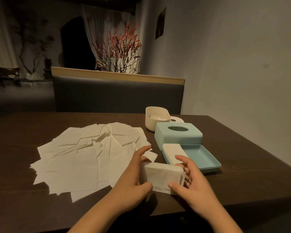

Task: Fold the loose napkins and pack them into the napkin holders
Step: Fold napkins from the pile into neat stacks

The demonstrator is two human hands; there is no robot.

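both hands on one folded napkin stack [164, 177], held just above the table [242, 148] edge nearest me. left hand [133, 180]: thumb pressed on the near face of the stack, fingers reaching round its far left side, so a loose pinch, fingers only half curled. right hand [191, 185]: thumb on the near lower corner, fingers curled over the right end. neither hand holds anything else.

landmark: the teal tray [202, 157], the open base of the teal holder. positions relative to it:
- stack in my hands: just beside its near-left corner, not yet over it.
- folded napkins [174, 152] already in the tray: left part only; the right part shows bare teal floor.
- teal lid [178, 135] with oval slot: directly behind the tray, touching or nearly so, off the base.
- cream holder [155, 117]: behind the lid, further back-left; something pale lies inside, cannot tell if it is napkins. a white disc-like piece [175, 119] sits just right of it, probably its lid.
- loose napkins [84, 153]: well to the left of the tray, a wide overlapping spread of unfolded sheets.

progress, my estimate: early. one batch packed, one batch folded and in hand, tray roughly half filled by floor area. left to do: set this stack into the tray's free right side, fold the large remaining spread, close the teal lid, fill the cream holder. most of the folding is still ahead, judging by the size of the pile.
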